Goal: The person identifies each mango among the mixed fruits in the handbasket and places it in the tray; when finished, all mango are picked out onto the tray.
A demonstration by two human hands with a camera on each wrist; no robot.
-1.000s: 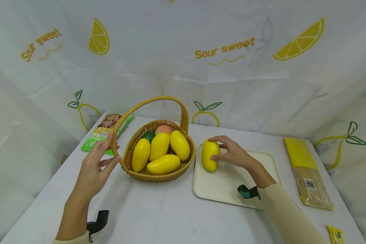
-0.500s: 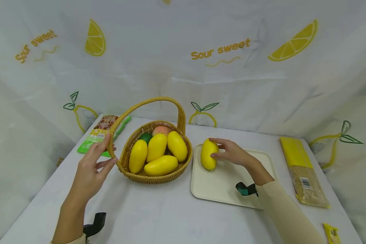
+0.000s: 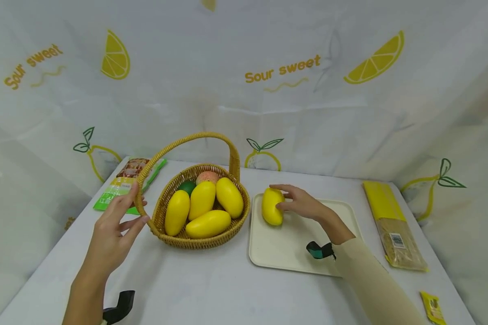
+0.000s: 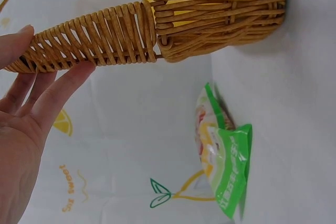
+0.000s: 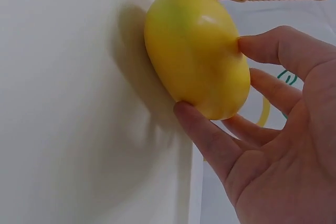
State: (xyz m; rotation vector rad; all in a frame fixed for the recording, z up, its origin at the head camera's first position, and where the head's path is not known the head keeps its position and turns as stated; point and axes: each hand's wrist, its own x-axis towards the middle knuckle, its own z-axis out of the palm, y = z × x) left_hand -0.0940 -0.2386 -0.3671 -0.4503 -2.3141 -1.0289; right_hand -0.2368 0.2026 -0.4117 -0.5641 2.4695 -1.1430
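Note:
My left hand (image 3: 111, 232) grips the left side of the woven basket's handle (image 3: 175, 146), thumb on one face and fingers on the other, as the left wrist view shows on the handle (image 4: 105, 38). Several yellow mangoes (image 3: 208, 224), a green fruit (image 3: 187, 186) and a pinkish round fruit (image 3: 207, 177) lie in the basket (image 3: 199, 243). My right hand (image 3: 302, 205) holds another mango (image 3: 271, 207) at the left end of a cream tray (image 3: 288, 255). In the right wrist view, thumb and fingertips surround this mango (image 5: 197, 51), close over the tray surface.
Behind the left hand lies a green snack packet (image 3: 115, 192). A long yellow and clear packet (image 3: 394, 225) is right of the tray, with a small yellow sachet (image 3: 433, 307) nearer the front. A white lemon-print curtain (image 3: 227, 99) encloses the table (image 3: 211, 289).
The head view has turned slightly right, so the whole scene slides left in it. Both hands keep their holds, and the mango stays at the tray's left end.

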